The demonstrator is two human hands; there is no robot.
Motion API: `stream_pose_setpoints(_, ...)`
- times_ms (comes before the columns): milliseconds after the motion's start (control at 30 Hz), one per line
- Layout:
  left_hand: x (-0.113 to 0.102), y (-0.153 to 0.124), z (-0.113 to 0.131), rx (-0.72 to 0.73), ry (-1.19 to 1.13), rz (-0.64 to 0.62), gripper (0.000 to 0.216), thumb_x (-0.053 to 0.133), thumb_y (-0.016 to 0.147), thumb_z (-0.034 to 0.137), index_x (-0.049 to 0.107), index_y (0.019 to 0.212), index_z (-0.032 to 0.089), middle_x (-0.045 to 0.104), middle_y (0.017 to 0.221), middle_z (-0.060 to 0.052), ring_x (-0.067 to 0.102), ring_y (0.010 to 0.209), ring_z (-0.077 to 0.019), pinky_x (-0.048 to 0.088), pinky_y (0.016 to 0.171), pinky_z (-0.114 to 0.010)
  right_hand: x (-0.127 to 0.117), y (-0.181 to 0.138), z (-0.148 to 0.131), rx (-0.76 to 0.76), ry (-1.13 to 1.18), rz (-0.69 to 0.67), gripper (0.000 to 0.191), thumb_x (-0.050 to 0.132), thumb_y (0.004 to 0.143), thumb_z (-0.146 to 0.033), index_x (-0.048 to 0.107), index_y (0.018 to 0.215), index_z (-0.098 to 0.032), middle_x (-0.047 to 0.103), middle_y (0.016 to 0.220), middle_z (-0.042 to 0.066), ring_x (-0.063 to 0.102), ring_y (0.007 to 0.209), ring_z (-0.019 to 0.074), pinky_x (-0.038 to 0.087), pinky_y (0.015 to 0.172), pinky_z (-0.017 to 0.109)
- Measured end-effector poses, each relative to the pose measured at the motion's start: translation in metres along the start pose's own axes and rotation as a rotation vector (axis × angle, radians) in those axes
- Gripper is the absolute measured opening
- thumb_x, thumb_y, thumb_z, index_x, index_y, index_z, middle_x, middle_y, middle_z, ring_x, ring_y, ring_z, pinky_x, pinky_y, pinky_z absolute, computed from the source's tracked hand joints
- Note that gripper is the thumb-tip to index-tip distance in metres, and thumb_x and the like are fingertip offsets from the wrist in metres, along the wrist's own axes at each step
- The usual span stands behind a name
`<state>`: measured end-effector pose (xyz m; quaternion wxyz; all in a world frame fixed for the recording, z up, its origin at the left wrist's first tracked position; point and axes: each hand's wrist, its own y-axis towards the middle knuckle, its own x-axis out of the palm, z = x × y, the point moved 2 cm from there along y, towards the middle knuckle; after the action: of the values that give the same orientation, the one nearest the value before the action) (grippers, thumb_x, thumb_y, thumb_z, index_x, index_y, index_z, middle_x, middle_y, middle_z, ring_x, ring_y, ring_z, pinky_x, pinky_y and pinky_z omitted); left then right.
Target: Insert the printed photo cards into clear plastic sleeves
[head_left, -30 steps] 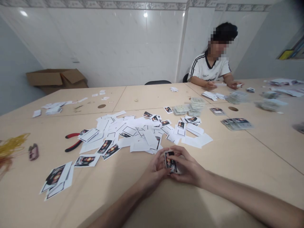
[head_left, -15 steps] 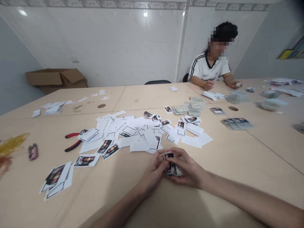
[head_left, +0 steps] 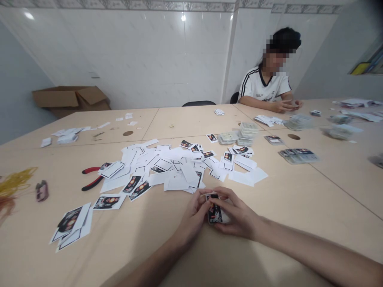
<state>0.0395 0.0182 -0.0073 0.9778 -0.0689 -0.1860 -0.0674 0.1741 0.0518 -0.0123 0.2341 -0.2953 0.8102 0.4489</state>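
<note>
A small stack of printed cards (head_left: 214,212) with a dark picture on top is held between both my hands just above the tan table (head_left: 287,203). My left hand (head_left: 193,218) grips its left edge with curled fingers. Around its right side and top my right hand (head_left: 237,215) is wrapped. Right behind my hands lies a wide scatter of loose cards (head_left: 176,167), some white side up, some picture side up.
Red-handled pliers (head_left: 91,177) lie at the left of the scatter, yellow rubber bands (head_left: 14,181) at the far left edge. Bundled card stacks (head_left: 243,134) stand mid-table. A person in a white shirt (head_left: 265,88) sits across, handling cards. A cardboard box (head_left: 70,99) sits behind.
My hands have lowered the card stack slightly and tipped it flatter toward the table. The person across has brought both hands together.
</note>
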Motion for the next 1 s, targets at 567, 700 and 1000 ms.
stream_pose_setpoints(567,-0.0001,-0.0001,0.0022,0.056,0.179,0.087,0.015,0.043,0.078,0.029,0.047,0.088,0.019,0.058,0.088,-0.004,0.053,0.088,-0.0175,0.04,0.076,-0.029,0.0007,-0.0009,-0.0053,0.004,-0.075,-0.013,0.068,0.056,0.068,-0.021,0.023,0.127,-0.021,0.029,0.124,0.011,0.032,0.115,0.0197,0.037,0.091,0.031)
stream_pose_setpoints(700,-0.0036,0.0018,-0.0022,0.061,0.177,0.116,0.015,0.044,0.077,0.032,0.047,0.083,0.019,0.058,0.083,-0.002,0.054,0.085,-0.0166,0.04,0.074,-0.027,0.0013,-0.0016,-0.0057,0.006,-0.082,-0.041,0.071,0.057,0.067,-0.022,0.021,0.128,-0.021,0.029,0.123,0.011,0.032,0.115,0.0202,0.037,0.091,0.031)
stream_pose_setpoints(1000,-0.0039,0.0017,-0.0013,0.021,0.046,-0.02,0.025,0.051,0.075,0.029,0.046,0.098,0.02,0.059,0.096,-0.006,0.054,0.088,-0.0176,0.04,0.074,-0.028,0.0021,-0.0031,0.0028,0.076,-0.002,-0.008,0.065,0.057,0.066,-0.02,0.029,0.124,-0.025,0.027,0.123,0.01,0.03,0.116,0.0226,0.037,0.092,0.037)
